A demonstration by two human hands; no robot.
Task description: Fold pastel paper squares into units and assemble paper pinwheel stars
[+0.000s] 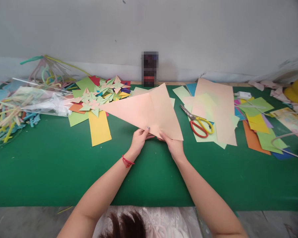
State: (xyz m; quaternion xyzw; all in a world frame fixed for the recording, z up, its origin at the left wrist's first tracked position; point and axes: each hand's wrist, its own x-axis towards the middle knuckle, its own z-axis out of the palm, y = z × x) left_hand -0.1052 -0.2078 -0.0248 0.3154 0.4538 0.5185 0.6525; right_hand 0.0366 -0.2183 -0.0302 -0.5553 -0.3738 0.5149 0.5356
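Observation:
A large peach sheet of paper [151,109] is held up over the table, its long pointed corner reaching left and a crease running near its middle. My left hand [140,138] pinches the lower edge, thumb on top and fingers underneath. Close beside it, my right hand [172,145] grips the same edge, its thumb on the paper and its fingers mostly hidden below. To the right lie scissors [200,122] with one red and one yellow handle, resting on pale green sheets. Left of the paper is a pile of folded paper stars [99,96].
A green table [149,178] stands against a wall. Another peach sheet [216,112] lies right of centre, near coloured paper cards [260,129]. A yellow card [99,129] lies left. Pipe cleaners [5,115] and a clear plastic bag [49,102] fill the far left. A blurred dark phone-like object [150,69] stands behind.

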